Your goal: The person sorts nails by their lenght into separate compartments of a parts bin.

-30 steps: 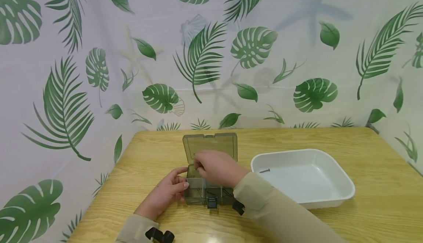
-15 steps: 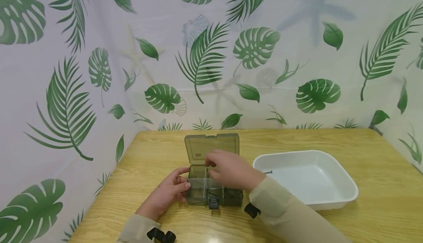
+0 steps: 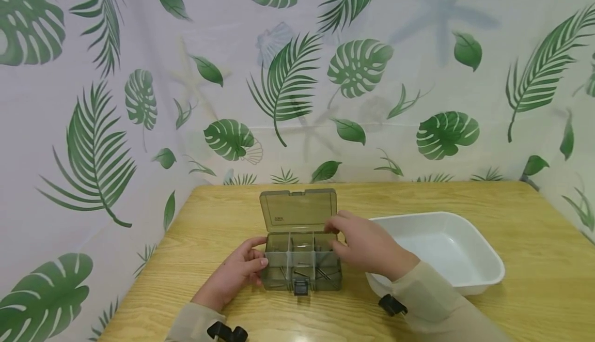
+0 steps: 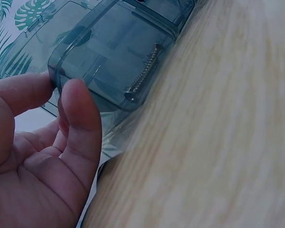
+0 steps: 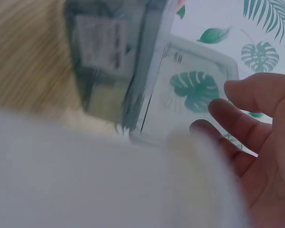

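A see-through grey compartment box (image 3: 301, 275) stands on the table with its lid (image 3: 302, 210) raised at the back. My left hand (image 3: 232, 272) grips its left end, the thumb in front and a finger at the upper edge. In the left wrist view a screw (image 4: 145, 73) lies inside the box behind its clear wall. More screws (image 3: 327, 275) show through the front right compartments. My right hand (image 3: 369, 244) hovers by the box's right rear corner, fingers loosely bent; in the right wrist view nothing shows between the thumb and fingers.
To the right sits a white tray (image 3: 479, 251), its left part hidden behind my right hand and sleeve. The wooden table (image 3: 223, 213) ends at a leaf-patterned cloth (image 3: 297, 99) behind. Both sleeves carry black wrist mounts.
My right hand has moved right, from over the box's compartments to its right edge near the tray, uncovering the compartments. The left hand keeps its hold on the box.
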Tool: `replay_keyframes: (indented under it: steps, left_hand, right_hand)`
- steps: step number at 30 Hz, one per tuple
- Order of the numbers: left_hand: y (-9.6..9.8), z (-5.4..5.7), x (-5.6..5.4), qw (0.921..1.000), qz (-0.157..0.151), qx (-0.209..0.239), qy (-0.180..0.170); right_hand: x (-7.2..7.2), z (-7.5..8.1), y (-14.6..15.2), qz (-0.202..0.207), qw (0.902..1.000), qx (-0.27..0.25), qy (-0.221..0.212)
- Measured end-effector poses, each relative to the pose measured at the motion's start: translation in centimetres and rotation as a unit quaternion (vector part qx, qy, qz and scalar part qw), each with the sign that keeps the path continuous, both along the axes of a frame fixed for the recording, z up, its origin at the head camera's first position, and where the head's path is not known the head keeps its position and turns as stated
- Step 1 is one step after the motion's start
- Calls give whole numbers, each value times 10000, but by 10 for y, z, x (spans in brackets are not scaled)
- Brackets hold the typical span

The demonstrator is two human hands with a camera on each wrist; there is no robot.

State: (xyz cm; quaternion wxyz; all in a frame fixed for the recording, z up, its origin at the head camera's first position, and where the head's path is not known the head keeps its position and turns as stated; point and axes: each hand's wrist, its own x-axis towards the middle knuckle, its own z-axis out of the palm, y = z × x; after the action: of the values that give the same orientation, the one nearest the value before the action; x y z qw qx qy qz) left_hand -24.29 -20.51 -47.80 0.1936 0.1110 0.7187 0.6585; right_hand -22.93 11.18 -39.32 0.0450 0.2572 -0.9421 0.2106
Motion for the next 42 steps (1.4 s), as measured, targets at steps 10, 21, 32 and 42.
replay_keyframes:
  steps: [10,21,32,42]
  left_hand:
    - [-1,0,-1,10000,-29,67,-33]
    - [-2,-1,-3,10000,-32,62,-27]
    - [-1,-2,-2,10000,-6,81,-24]
    - [-1,-2,-3,9999,-44,116,-2]
  right_hand:
    - [4,-13,55,-301,9991,249,-136]
    - [-1,-33,92,-416,9955,585,-623]
    - [-3,-44,94,-181,9937,670,-878]
    - [-5,-50,95,-325,9908,790,-1049]
